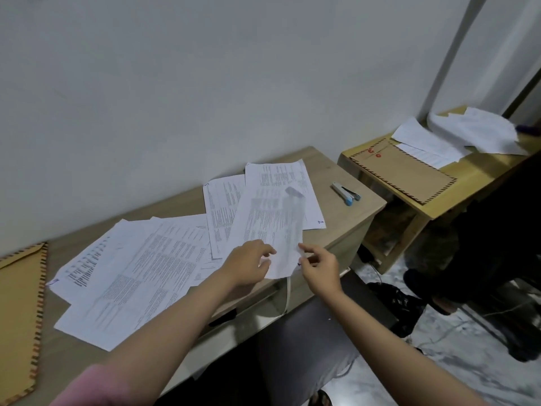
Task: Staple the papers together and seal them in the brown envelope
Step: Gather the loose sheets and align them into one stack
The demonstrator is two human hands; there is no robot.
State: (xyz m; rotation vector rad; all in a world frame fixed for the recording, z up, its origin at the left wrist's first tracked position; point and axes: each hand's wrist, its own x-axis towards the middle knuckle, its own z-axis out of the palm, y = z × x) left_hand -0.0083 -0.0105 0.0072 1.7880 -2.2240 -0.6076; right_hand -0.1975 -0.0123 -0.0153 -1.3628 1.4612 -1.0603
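Head view shows my left hand (248,263) and right hand (320,266) both reaching forward, each pinching the near edge of one blurred sheet (270,230) at the desk's (345,215) front. I count one stapler (346,194) at two o'clock of that sheet, and two brown envelopes: one (402,174) on the side table (474,174) beyond it, another (19,312) at eight o'clock.
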